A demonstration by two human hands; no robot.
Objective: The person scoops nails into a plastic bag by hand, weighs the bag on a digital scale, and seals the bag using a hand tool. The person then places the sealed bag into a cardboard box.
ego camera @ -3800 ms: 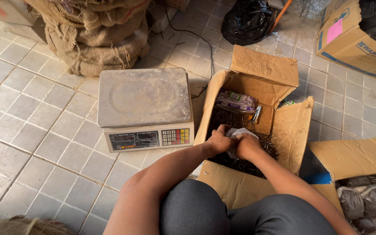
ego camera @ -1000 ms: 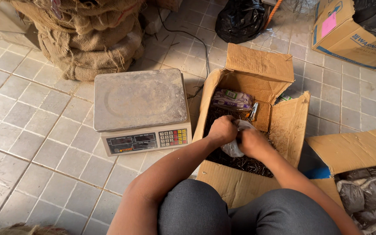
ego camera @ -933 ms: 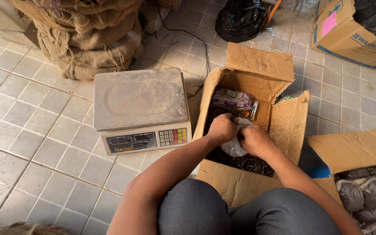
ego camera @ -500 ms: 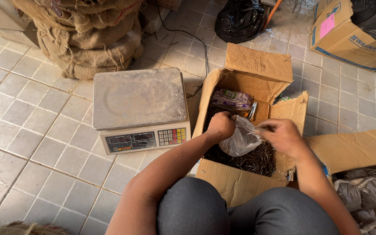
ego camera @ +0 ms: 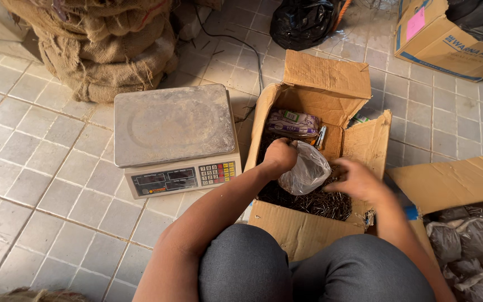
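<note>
Hands in open brown cardboard box (ego camera: 331, 84) of dark nails (ego camera: 314, 201).
Left hand (ego camera: 279, 156) grips clear plastic bag (ego camera: 307, 169) above nails; blurred right hand (ego camera: 358, 180) reaches down, grip indiscernible, bag contents obscured.

Left hand (ego camera: 279, 156) grips top of clear plastic bag (ego camera: 307, 169) over open cardboard box (ego camera: 326, 75), dark nails (ego camera: 320, 202) loose in bottom. Right hand (ego camera: 358, 180) blurred, at 3 o'clock of bag, fingers spread over nails. Digital scale (ego camera: 173, 138) at 9 o'clock of box, pan bare. Burlap sacks (ego camera: 104, 47) at 11 o'clock.
</note>
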